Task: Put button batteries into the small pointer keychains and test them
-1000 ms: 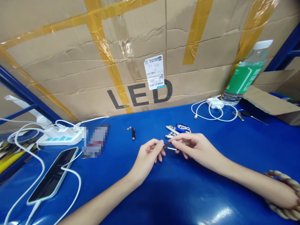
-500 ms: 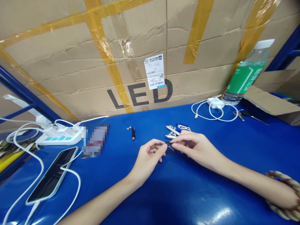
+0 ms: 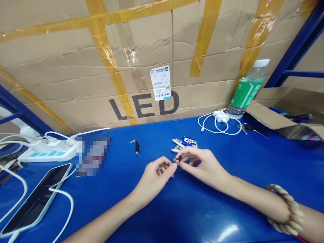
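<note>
Overall, a cardboard box (image 3: 152, 40) fills the upper frame behind a blue tabletop (image 3: 215, 216), with the left hand (image 3: 153, 177) and right hand (image 3: 205, 165) meeting just below and right of centre. Silver cylinders (image 3: 178, 143) lie beyond the right hand, and a black cylinder (image 3: 137, 148) lies left of them. At the meeting point, the right thumb and forefinger pinch a small dark part (image 3: 180, 158), while the left hand's hold on it cannot be determined; two small discs (image 3: 134, 141) lie beside the black cylinder.

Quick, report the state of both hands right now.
Left hand: fingers curled; whether its grip is closed on anything cannot be told.
Right hand: closed, holding a small dark piece between thumb and finger.
</note>
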Demonstrator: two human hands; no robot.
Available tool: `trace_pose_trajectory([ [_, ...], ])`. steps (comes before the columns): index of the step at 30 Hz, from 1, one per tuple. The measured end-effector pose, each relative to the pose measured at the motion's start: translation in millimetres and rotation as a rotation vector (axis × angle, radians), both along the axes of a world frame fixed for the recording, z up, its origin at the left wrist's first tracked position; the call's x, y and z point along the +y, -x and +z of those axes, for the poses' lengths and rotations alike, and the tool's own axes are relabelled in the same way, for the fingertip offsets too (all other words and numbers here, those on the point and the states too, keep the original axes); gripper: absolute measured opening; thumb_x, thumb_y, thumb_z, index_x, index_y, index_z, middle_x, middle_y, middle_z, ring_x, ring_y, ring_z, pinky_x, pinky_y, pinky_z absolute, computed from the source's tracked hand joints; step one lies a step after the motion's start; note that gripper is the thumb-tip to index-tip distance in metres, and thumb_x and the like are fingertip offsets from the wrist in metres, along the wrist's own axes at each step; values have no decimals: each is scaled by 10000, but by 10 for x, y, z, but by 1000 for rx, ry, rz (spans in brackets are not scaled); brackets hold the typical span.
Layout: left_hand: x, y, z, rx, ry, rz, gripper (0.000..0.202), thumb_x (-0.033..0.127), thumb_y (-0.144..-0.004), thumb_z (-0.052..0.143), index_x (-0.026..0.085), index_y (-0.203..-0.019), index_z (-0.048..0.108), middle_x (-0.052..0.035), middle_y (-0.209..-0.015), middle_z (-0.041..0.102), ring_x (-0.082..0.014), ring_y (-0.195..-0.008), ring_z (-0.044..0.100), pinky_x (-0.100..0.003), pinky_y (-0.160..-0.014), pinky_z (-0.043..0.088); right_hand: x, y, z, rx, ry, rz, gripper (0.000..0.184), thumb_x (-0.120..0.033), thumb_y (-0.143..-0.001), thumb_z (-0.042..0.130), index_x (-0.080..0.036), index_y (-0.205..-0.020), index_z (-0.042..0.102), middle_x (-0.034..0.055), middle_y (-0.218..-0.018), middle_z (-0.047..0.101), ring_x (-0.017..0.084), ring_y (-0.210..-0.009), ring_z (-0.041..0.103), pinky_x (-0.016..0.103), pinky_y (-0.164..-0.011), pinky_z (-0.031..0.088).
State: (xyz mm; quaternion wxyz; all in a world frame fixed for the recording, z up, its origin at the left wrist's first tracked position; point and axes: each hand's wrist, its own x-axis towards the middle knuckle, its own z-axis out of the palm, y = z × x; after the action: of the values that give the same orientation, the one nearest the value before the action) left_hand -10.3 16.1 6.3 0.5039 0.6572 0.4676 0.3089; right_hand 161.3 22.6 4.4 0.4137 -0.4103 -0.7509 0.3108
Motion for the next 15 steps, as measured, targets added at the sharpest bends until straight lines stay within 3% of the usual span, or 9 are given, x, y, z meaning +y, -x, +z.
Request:
trace_pose_trajectory([
  [9,44,-10,7,-177,104,108,292,450,-790,507,161,-779,463,36,-592,525,-67,-461,454,-185,-445,301,-3,18,-38,7,120,64,58,-220,-762,585,-172,-781,559,-9,-656,645,94,-516,627,173,-486,488],
  [15,24,-29,15,-225,112,101,305,450,-771,540,156,-778,463,36,-593,519,-67,-465,464,-184,-448,330,-20,22,-5,40,188,88,129,-261,-714,651,-162,-795,634,25,-753,683,124,-672,650,169,-523,494],
])
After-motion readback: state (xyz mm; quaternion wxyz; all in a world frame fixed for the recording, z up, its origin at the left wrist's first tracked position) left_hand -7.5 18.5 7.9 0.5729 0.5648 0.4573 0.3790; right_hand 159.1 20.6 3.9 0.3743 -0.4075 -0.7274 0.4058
